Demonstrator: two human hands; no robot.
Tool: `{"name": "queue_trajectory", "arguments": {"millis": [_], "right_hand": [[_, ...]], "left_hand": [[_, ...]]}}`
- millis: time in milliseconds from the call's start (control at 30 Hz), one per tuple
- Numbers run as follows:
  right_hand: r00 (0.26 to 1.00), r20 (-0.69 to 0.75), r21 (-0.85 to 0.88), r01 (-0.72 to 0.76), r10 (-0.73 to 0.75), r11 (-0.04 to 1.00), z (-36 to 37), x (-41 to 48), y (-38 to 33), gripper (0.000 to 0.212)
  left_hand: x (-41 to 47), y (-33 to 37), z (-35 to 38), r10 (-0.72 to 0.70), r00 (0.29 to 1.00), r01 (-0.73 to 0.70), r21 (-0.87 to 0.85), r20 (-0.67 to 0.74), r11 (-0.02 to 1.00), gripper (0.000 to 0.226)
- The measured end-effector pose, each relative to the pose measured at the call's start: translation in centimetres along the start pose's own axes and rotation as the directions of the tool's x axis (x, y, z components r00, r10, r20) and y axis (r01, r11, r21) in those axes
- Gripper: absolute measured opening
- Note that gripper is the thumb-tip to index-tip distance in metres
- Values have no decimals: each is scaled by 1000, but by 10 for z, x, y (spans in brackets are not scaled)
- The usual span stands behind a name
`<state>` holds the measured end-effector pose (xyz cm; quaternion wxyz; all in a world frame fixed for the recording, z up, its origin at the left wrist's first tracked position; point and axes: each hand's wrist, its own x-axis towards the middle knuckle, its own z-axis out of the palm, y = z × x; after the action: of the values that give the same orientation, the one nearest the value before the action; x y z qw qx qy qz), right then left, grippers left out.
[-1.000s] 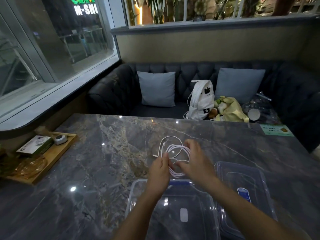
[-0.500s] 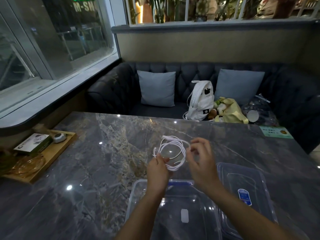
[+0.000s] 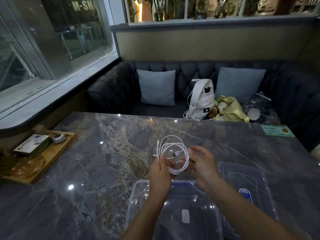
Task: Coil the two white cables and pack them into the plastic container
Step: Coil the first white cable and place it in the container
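Note:
A white cable point(image 3: 183, 147) is wound into a round coil held just above the marble table point(image 3: 103, 161). My left hand point(image 3: 160, 172) pinches the coil's left side, with a loose plug end sticking out beside it. My right hand point(image 3: 201, 165) holds the coil's right side with curled fingers. The clear plastic container point(image 3: 138, 193) stands open right below my wrists, nothing visible inside but a label. I see only one cable; a second one is not in view.
The container's clear lid point(image 3: 245, 181) lies to the right of it. A wooden tray point(image 3: 50, 158) with a box and small items sits at the table's left edge. A green card point(image 3: 277, 130) lies far right. Behind the table is a sofa with a white backpack point(image 3: 200, 99).
The coil has been turned and tidied into a rounder loop. My right hand dropped from the coil's top to its right side. My left hand kept its pinch.

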<state>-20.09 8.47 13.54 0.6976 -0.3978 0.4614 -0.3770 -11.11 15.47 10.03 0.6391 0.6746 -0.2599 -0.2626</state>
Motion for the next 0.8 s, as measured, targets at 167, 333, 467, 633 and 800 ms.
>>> {"name": "queue_trajectory", "arguments": {"millis": [167, 333, 467, 633, 800], "right_hand": [[996, 48, -104, 81, -77, 991, 2, 2, 3, 18], [971, 163, -226, 207, -172, 952, -2, 3, 0, 25], [981, 95, -176, 186, -171, 967, -5, 9, -3, 28], [970, 126, -140, 223, -206, 965, -7, 6, -3, 31], [937, 181, -176, 331, -300, 927, 8, -3, 5, 33]], "left_hand": [[-3, 8, 0, 8, 1000, -8, -5, 10, 1000, 53], [-3, 16, 3, -2, 996, 8, -77, 87, 997, 50], [-2, 18, -3, -48, 970, 124, -311, 239, 942, 36], [0, 18, -11, -103, 956, 252, -584, 276, 772, 26], [6, 15, -5, -351, 936, 289, -637, 30, 715, 14]]}}
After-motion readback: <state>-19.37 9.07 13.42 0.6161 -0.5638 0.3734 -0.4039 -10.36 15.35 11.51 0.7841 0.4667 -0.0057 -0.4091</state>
